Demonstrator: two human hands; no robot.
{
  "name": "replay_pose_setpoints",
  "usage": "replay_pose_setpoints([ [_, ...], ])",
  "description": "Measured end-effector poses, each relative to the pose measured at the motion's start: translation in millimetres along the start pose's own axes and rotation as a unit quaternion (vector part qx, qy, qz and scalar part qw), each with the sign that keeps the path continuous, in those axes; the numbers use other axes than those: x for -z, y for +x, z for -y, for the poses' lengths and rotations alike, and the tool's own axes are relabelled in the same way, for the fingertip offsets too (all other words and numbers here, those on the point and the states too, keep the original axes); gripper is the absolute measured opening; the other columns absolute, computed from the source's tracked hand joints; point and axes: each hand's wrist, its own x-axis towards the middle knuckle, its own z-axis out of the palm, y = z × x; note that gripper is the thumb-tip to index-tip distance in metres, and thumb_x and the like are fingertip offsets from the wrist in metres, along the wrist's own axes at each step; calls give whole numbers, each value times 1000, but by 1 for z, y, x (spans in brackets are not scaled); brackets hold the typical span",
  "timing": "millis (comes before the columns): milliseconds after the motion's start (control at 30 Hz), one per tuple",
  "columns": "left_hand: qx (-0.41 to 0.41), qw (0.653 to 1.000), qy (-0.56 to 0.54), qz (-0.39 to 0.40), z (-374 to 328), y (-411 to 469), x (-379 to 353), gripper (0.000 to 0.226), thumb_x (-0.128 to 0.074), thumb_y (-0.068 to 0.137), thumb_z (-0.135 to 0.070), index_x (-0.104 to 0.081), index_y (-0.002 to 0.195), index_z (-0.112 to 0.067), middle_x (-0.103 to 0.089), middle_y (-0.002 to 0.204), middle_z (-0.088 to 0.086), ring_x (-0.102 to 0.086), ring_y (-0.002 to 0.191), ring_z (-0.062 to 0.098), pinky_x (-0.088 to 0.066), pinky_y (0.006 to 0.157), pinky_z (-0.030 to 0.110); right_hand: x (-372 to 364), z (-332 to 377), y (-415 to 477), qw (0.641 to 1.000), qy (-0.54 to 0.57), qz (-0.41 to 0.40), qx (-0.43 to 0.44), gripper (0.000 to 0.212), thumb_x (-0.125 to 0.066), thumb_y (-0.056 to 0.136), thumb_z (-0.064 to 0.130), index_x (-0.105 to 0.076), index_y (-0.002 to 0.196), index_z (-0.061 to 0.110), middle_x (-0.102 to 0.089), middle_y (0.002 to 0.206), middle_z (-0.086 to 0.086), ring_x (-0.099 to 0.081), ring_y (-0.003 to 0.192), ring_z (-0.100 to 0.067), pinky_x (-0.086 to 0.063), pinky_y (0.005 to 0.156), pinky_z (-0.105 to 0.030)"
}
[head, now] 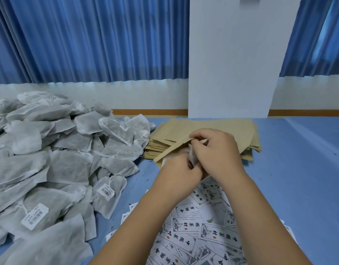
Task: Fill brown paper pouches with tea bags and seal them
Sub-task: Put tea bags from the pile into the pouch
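The two hands meet over the middle of the bench (pixel 302 169), just in front of the stack (pixel 218 124) of brown pouches near its far edge. The right hand (pixel 217 153) pinches the open edge of one pouch (pixel 175 148), which lies slanted across the stack's near side. The left hand (pixel 177 170) curls its fingers round a tea bag (pixel 192 156), held upright between both hands at the pouch's mouth. How far in it sits cannot be told. A heap (pixel 59 150) of tea bags fills the left side. Printed labels (pixel 193 226) lie scattered at the near edge, under the forearms.
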Motion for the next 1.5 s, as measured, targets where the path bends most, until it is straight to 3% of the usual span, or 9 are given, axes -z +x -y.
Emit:
replay_pose_setpoints([
  [367, -23, 994, 64, 88, -5, 24, 12, 21, -45, 89, -6, -50, 73, -19, -57, 71, 3, -53, 74, 25, -34, 54, 28, 9, 14, -3, 1000, -5, 0, 29, 21, -64, 81, 15, -78, 94, 26, -73, 98, 12, -64, 96, -6, -46, 87, -20],
  [500, -15, 990, 118, 79, -11, 31, 9, 28, -45, 93, -2, -58, 118, 3, -61, 120, 21, -56, 109, 33, -37, 77, 26, 10, 20, -4, 999, -12, 0, 49, 20, -66, 82, 13, -78, 94, 23, -74, 98, 10, -62, 95, -5, -41, 83, -16],
  [600, -23, 983, 133, 121, -18, 33, 10, 31, -44, 93, 0, -56, 121, 5, -59, 124, 23, -53, 114, 33, -30, 77, 23, 13, 18, -3, 999, 0, 7, 41, 21, -66, 81, 12, -78, 94, 23, -74, 99, 10, -63, 95, -5, -44, 87, -18],
  [800, -40, 992, 45, 108, -10, 16, 14, 14, -52, 93, -16, -63, 97, -8, -64, 93, 9, -58, 90, 23, -48, 85, 37, 19, 8, 0, 998, 3, -50, 33, 17, -67, 82, 15, -78, 91, 25, -74, 91, 9, -63, 84, -8, -52, 85, -31],
  [1033, -166, 945, 148, -241, 10, -6, 48, 31, -76, 78, -13, -66, 107, -11, -55, 97, 9, -55, 90, 27, -47, 77, 37, 14, 7, -1, 995, -13, -74, 65, 17, -65, 84, 20, -77, 94, 28, -73, 96, 11, -64, 92, -10, -51, 85, -33],
  [1133, -105, 957, 225, -148, 14, 9, 63, 51, -72, 81, -31, -56, 130, -25, -53, 117, 6, -53, 104, 28, -46, 86, 42, 15, 6, 0, 993, -16, -84, 82, 18, -65, 84, 16, -77, 94, 26, -72, 94, 11, -64, 91, -8, -51, 84, -31],
  [1233, -89, 980, 170, -42, 23, 20, 63, 38, -56, 94, -29, -56, 132, -34, -56, 122, -4, -52, 110, 16, -43, 91, 31, 18, 7, 0, 991, -26, -97, 87, 18, -67, 84, 14, -77, 94, 23, -72, 92, 10, -63, 87, -7, -51, 82, -30],
  [1333, -119, 989, 47, -79, 31, 21, 51, 29, -53, 96, -15, -69, 117, -27, -69, 99, -2, -54, 93, 6, -38, 79, 10, 21, 14, 0, 987, -111, -71, 96, 17, -67, 85, 16, -76, 98, 22, -72, 97, 6, -59, 96, -18, -42, 86, -28],
  [1500, -94, 981, -33, -167, 31, 26, 44, 22, -56, 94, -14, -67, 80, -27, -58, 62, -18, -52, 66, -4, -33, 58, 5, 27, 61, -19, 978, -145, -43, 142, 26, -59, 81, 12, -73, 101, 20, -63, 99, 5, -52, 97, -13, -33, 78, -15],
])
